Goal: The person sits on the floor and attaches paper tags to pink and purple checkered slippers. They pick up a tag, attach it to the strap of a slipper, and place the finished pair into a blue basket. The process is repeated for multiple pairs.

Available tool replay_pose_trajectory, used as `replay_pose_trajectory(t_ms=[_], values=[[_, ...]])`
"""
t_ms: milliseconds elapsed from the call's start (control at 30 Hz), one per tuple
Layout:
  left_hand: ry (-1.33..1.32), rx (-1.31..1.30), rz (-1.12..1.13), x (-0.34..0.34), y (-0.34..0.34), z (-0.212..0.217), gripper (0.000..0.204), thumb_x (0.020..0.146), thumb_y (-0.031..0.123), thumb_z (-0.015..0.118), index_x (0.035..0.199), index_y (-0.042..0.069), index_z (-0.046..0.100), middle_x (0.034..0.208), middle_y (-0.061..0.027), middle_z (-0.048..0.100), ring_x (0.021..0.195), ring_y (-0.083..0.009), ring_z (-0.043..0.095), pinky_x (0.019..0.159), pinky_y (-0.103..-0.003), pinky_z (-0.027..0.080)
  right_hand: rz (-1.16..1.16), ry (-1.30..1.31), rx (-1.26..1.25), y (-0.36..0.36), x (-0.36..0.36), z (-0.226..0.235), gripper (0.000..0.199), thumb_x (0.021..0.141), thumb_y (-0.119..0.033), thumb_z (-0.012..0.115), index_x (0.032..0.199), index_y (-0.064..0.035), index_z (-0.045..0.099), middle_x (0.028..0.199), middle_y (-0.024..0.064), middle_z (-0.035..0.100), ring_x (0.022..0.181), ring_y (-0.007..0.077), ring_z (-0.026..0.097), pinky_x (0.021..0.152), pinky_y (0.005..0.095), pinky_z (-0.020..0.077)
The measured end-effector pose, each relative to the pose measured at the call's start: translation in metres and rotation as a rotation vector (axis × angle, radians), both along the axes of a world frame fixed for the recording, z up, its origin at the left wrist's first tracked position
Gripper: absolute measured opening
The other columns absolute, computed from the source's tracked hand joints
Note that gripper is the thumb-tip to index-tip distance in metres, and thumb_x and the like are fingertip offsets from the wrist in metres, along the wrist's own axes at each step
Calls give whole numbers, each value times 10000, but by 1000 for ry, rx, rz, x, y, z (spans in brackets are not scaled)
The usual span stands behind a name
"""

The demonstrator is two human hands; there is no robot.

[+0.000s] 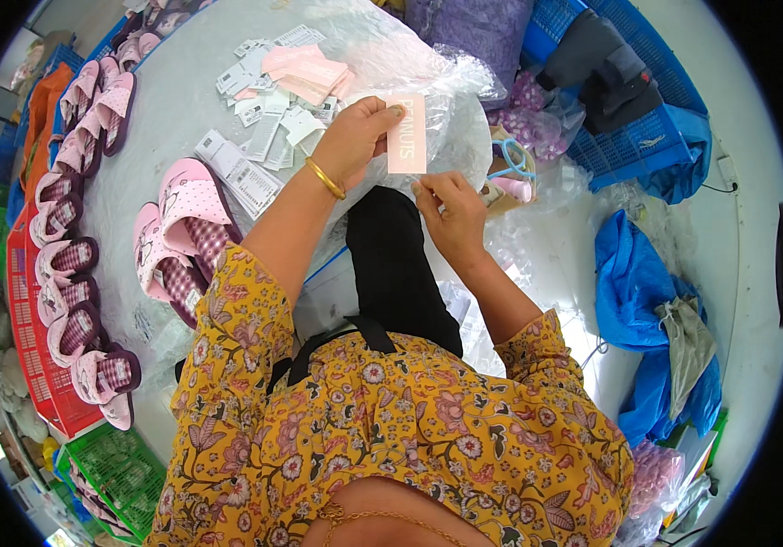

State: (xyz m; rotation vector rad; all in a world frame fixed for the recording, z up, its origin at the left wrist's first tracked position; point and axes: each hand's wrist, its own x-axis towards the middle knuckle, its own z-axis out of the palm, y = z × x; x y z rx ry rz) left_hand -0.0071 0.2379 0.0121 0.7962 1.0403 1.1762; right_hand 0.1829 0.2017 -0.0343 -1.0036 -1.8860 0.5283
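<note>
Item: pink card (407, 134), held up over clear bag (451, 109), far centre of surface (173, 109). L hand (355, 137) pinches card's left edge; R hand (451, 210) closed on bag film just below. Pink slippers (182, 232) at left. Best: keep film taut, card square w/ opening.

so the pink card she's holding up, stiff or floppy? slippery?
Probably fairly stiff: the pink card stands flat and upright though the left hand pinches only one edge. Likely very light, since fingertips alone carry it. The clear plastic bag behind it looks glossy, so the card may slide on it; the right hand sits just below.
</note>
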Motion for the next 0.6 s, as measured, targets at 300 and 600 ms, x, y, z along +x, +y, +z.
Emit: replay_pose_trajectory(t_ms=[300,600], values=[[71,-107,41,10,12,-13,165,959,187,590,958,23,576,914,-61,634,800,-142,626,761,-290,531,608,-82,248,-63,27,44,151,659,-121,718,708,-130,575,714,10,527,628,207,524,561,342,385],[-68,-36,-36,-9,-7,3,156,970,181,574,1022,34,579,1008,-89,668,971,-172,653,866,-320,523,550,95,-137,-47,33,45,73,721,-75,683,719,-84,610,794,41,594,759,225,588,685,341,469]])
